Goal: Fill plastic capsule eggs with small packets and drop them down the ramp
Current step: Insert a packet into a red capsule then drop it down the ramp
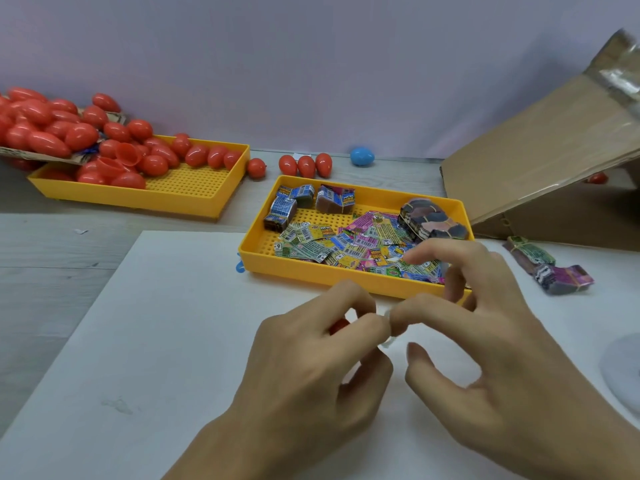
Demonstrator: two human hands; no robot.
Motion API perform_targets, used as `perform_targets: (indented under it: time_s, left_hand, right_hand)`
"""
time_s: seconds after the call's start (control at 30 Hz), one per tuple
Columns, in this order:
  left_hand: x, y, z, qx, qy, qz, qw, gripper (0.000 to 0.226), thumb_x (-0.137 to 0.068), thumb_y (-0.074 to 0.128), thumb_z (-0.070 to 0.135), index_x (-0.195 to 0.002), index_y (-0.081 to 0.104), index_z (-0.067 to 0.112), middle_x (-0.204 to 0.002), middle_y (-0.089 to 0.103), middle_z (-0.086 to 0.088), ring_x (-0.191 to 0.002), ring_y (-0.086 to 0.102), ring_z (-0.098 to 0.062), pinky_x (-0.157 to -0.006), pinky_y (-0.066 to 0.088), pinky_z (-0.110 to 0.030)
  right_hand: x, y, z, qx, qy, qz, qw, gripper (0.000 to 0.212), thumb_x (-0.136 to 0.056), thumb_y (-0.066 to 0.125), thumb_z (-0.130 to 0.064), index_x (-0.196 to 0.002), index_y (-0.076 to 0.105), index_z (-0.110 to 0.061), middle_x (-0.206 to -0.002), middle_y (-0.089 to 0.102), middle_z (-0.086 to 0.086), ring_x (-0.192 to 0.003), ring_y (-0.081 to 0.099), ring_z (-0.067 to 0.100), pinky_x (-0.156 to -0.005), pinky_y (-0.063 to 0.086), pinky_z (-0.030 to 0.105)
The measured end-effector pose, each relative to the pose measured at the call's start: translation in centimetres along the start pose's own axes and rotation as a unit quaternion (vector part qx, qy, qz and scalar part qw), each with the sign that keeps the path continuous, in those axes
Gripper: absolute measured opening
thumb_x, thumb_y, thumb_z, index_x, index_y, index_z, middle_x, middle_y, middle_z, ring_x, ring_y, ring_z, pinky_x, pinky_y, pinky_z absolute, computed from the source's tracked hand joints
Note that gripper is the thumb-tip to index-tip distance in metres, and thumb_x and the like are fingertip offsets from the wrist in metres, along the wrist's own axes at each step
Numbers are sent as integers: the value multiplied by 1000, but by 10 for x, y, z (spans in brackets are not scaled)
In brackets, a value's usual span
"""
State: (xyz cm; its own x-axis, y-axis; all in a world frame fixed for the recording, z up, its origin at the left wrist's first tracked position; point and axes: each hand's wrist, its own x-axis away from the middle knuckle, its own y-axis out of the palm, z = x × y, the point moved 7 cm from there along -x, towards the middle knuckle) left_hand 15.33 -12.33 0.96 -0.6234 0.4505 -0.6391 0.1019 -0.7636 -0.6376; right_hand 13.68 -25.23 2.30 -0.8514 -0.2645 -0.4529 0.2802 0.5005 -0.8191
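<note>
Red egg (pixel 338 325) sits mostly hidden in my left hand (pixel 311 368), whose fingers curl around it near the middle of a white sheet (pixel 138 341). My right hand (pixel 485 358) meets it fingertip to fingertip, thumb and forefinger pinching a small pale packet (pixel 386 341) between the two hands; its other fingers are spread and raised.

Just beyond my hands lies a yellow tray (pixel 263 261) with loose, colourful packets (pixel 346 240) and several banded bundles (pixel 431 220) toward its far side. To the right of that tray, two more bundles (pixel 550 268) rest on the sheet.

Far left, a second yellow tray (pixel 194 202) holds a heap of red eggs (pixel 104 147), many spilling from a cardboard flap above it. Four red eggs (pixel 306 166) stand loose on the table between the trays, and a blue egg (pixel 362 156) lies by the far wall.

On the right, a cardboard ramp (pixel 554 140) slopes up toward the far right corner. One red egg (pixel 597 177) shows beneath it.
</note>
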Motion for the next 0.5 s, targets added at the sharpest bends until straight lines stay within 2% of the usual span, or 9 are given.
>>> perform_targets:
  time_s: [0.1, 0.23, 0.3, 0.33, 0.4, 0.47, 0.5]
  left_hand:
    - [1, 1, 2, -5, 2, -3, 1000, 6, -82, 59, 14, -80, 63, 17, -87, 58, 3, -59, 44, -14, -44, 41, -32]
    - [0, 3, -1, 45, -27, 16, 998, 9, -83, 59, 16, -79, 66, 14, -86, 58, 4, -60, 44, -11, -48, 42, -31]
    - [1, 0, -5, 93, -47, 49, 993, 9, -81, 57, 14, -85, 66, 13, -87, 58, 5, -61, 48, -13, -53, 43, -25]
    - [2, -2, -9, 147, -74, 74, 984, 17, -80, 56, 14, -94, 64, 16, -89, 58, 5, -65, 52, -16, -58, 44, -23]
    - [6, -3, -25, 311, -159, 117, 930, 39, -72, 54, 15, -109, 57, 27, -94, 59, 1, -76, 57, -22, -67, 47, -24]
    - [11, 3, -40, 425, -236, 153, 861, 46, -64, 54, 9, -106, 54, 27, -95, 59, -4, -82, 59, -23, -67, 48, -27]
    - [13, 6, -45, 448, -265, 166, 838, 45, -63, 53, 2, -104, 53, 23, -93, 60, -4, -82, 60, -22, -65, 50, -28]
  right_hand:
    - [1, 1, -1, 13, -14, -15, 1000, 7, -76, 56, -37, -82, 60, -36, -122, 47, -11, -90, 42, 12, -58, 45, 35]
    - [0, 1, -3, -7, -40, -3, 999, 14, -86, 62, -37, -83, 73, -29, -105, 58, -11, -84, 49, 18, -60, 45, 35]
    - [0, -3, -5, -36, -50, 30, 998, 16, -87, 65, -31, -80, 76, -21, -91, 62, -9, -78, 53, 18, -63, 44, 31]
    - [0, -6, -4, -50, -42, 48, 997, 17, -87, 66, -29, -79, 76, -18, -87, 62, -8, -78, 55, 16, -65, 43, 26]
    - [-1, -12, 1, -79, -9, 84, 993, 14, -85, 69, -25, -77, 76, -16, -85, 63, -7, -79, 57, 9, -68, 37, 12]
    - [0, -14, 8, -109, 22, 113, 987, 9, -83, 73, -21, -76, 76, -15, -85, 64, -6, -76, 56, 4, -67, 35, 6]
    - [0, -15, 10, -119, 28, 120, 985, 8, -82, 74, -21, -77, 76, -16, -85, 64, -6, -75, 55, 1, -67, 36, 6]
